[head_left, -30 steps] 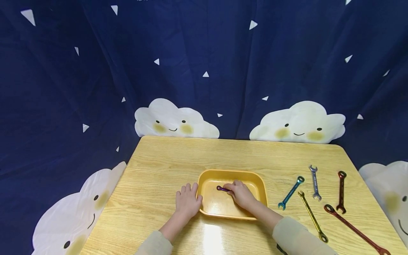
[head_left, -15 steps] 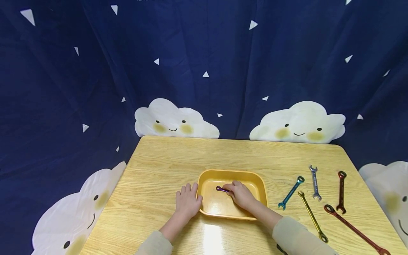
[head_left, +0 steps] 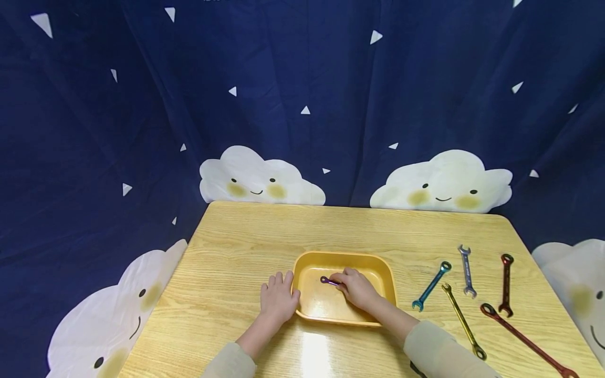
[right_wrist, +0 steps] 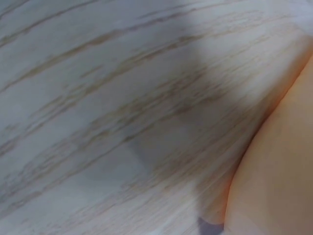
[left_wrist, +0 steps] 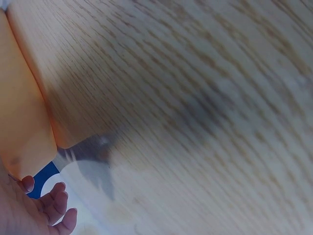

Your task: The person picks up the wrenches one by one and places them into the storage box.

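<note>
In the head view my right hand (head_left: 357, 289) reaches inside a yellow-orange plastic tray (head_left: 309, 315) and pinches a small purple wrench (head_left: 329, 281). The wrench's ring end points left; the fingers hide its other end. My left hand (head_left: 279, 298) is at the tray's left side, with the thumb by the rim and the other fingers extended on the table. The left wrist view catches part of the left hand (left_wrist: 41, 210), fingers slightly bent, beside the tray's wall (left_wrist: 24, 107). Only the tray's outer wall (right_wrist: 279, 171) and tabletop show in the right wrist view.
Right of the tray lie several wrenches on the wooden table (head_left: 236, 241): blue (head_left: 431, 286), silver (head_left: 467, 272), yellow (head_left: 463, 320), short dark red (head_left: 506, 284) and long red (head_left: 527, 341). A dark blue curtain (head_left: 283, 68) with clouds hangs behind.
The purple wrench's ring end has shifted very slightly left in the right hand's pinch. Both hands and the tray otherwise stay in place.
</note>
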